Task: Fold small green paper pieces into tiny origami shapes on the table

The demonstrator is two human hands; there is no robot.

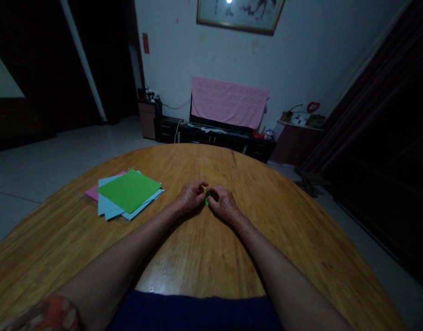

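Note:
A small piece of folded green paper (207,197) is held between my two hands near the middle of the round wooden table (204,248). My left hand (191,195) is closed, its thumb and curled fingers at the left side of the paper. From the other side, my right hand (224,203) pinches it. The fingers hide much of the piece, so its exact shape cannot be made out. Both hands are low, close to the tabletop.
Left of my hands lies a stack of paper sheets, with a green sheet (129,191) on top and light blue sheets (109,210) and pink below. Beyond the table, a pink cloth (228,102) drapes over a screen on a dark low cabinet (168,129).

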